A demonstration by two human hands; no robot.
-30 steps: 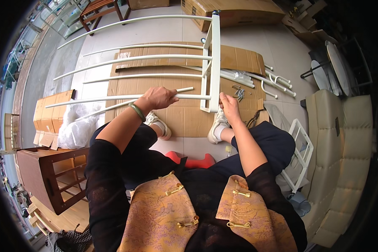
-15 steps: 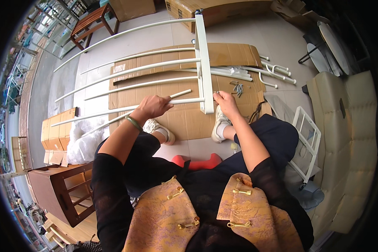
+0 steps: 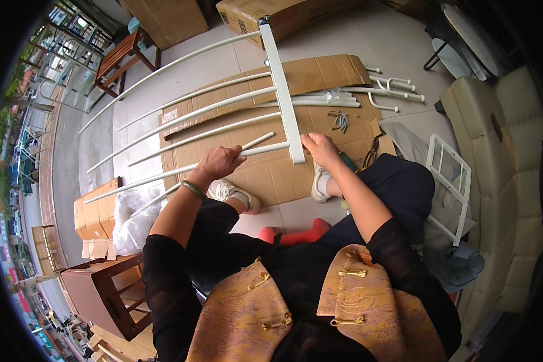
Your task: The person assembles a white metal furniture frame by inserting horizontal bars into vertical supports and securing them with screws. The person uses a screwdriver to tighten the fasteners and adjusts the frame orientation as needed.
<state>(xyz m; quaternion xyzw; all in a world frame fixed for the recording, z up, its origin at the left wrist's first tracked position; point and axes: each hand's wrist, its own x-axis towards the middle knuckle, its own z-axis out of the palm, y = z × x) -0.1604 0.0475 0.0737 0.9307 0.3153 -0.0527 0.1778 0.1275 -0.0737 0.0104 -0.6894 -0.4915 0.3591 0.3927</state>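
Centre frame, the left hand [image 3: 221, 163] has its grip wrapped round the lowest pole [image 3: 265, 149] of the white rack [image 3: 283, 99], which stretches from the upper middle toward the left. Just right of its end bar, the right hand [image 3: 321, 149] curls its fingers; what that grip holds, I can't tell. Screws [image 3: 340, 120] lie on the cardboard [image 3: 271, 181], right of centre.
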